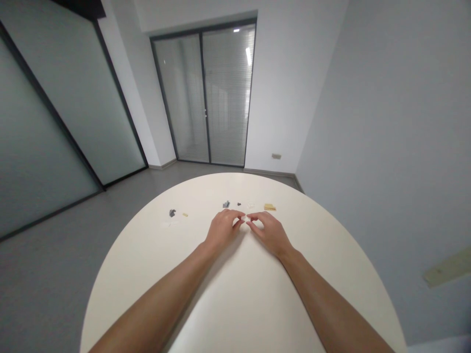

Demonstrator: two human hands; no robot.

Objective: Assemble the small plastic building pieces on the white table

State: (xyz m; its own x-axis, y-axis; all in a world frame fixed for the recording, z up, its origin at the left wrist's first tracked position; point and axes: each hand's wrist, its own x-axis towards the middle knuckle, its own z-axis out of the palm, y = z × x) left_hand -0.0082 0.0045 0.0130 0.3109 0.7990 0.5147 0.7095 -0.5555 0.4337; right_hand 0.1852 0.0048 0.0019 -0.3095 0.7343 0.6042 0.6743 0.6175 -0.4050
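My left hand (pixel 223 229) and my right hand (pixel 271 232) meet over the middle of the white round table (pixel 235 304), fingertips almost touching. Thumb and fingers of each are drawn together in a pinch. Whatever sits between the fingertips is pale and too small to make out. Just beyond the hands lie a small grey piece (pixel 226 204), a tiny dark piece (pixel 239 204), some small white pieces (pixel 251 206) and a little stack of yellow pieces (pixel 270 207).
On the left of the table are a dark grey piece (pixel 172 213), a small yellow piece (pixel 185 214) and faint white or clear bits (pixel 171 224). Behind the table stand a framed glass door (pixel 206 98) and white walls; frosted panels (pixel 73 88) rise at left.
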